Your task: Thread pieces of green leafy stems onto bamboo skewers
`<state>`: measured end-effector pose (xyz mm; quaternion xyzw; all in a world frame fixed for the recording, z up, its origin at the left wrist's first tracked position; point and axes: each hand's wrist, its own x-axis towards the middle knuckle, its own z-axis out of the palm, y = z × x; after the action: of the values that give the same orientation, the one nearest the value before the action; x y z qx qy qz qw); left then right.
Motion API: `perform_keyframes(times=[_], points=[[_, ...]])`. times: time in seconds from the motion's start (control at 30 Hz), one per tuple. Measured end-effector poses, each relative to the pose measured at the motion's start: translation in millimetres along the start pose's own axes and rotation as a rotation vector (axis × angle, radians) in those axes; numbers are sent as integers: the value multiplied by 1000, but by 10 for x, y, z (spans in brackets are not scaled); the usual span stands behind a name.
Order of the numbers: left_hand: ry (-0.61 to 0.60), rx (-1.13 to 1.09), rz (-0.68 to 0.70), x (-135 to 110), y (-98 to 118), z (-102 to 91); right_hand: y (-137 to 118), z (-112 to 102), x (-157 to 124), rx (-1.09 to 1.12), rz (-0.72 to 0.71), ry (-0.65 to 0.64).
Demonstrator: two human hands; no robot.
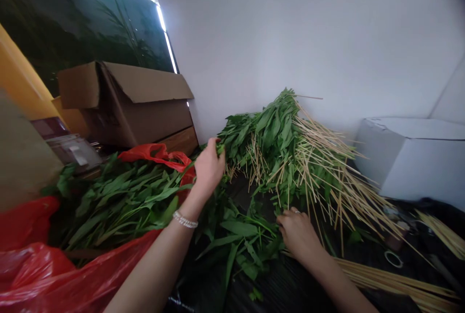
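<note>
My left hand (210,165), with a beaded bracelet at the wrist, is raised in the middle, its fingers closed round a bit of leafy green stem (220,148). Lower and to the right, my right hand (296,230) wears a ring. Its fingers curl down at the edge of loose leafy greens (241,238) on the dark surface, with stems running to the fingertips; the tips are partly hidden. Behind both hands rises a heap of leafy bunches (276,129) on thin wooden sticks (330,163).
More long-leaved greens (123,206) lie in an open red plastic bag (94,279) at left. Behind it stands an open cardboard box (156,114). A white box (417,158) is at right, with loose sticks (392,281) and a tape roll (394,258) in front.
</note>
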<state>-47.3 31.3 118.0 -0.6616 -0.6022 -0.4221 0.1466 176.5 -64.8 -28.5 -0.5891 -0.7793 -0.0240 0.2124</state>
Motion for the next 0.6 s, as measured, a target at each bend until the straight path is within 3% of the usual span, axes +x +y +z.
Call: perform_keyframes(times=[0.13, 0.3, 0.43, 0.6], points=[[-210, 202, -2, -191, -123, 475, -13, -23, 14, -10, -15, 36], [-332, 221, 2, -575, -538, 916, 5, -107, 47, 85, -21, 159], [-393, 152, 32, -803, -798, 1015, 16, -159, 46, 202, -25, 427], [-339, -65, 92, -741, -866, 990, -1, -245, 31, 190, -68, 643]])
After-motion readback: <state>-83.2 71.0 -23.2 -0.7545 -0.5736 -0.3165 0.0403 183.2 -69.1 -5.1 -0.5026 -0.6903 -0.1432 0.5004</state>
